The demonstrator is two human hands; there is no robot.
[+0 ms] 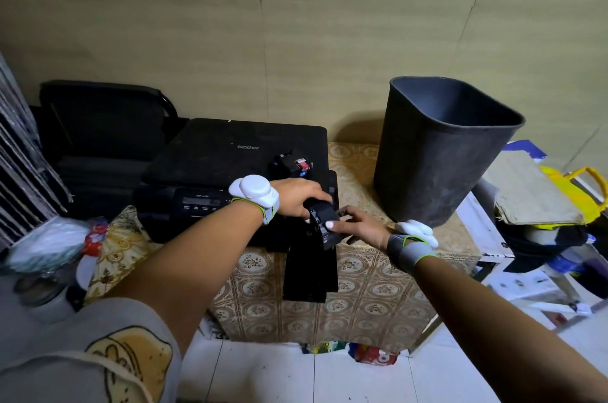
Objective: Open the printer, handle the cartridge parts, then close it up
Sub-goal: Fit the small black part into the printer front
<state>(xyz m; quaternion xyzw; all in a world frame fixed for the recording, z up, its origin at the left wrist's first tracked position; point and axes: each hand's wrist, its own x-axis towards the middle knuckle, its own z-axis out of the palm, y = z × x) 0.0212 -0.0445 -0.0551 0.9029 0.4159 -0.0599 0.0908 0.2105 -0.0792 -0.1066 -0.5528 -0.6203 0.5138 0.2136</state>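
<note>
- Black printer [230, 152] sits on a patterned cloth [362, 297], lid down.
- Dark grey bin [437, 152] stands right of the printer, well apart.
- Left hand [297, 197] grips the top of a black cartridge part [324, 221] at the printer's front right corner.
- Right hand [360, 226] pinches the same part from the right.
- Small cartridges [292, 165] rest on the printer's lid.

A table covered in patterned cloth [355, 300] carries a black printer [230, 152] and a dark bin [441, 155]

Black printer [230, 152], grey bin [437, 165], floral-pattern beige cloth [371, 297].
</note>
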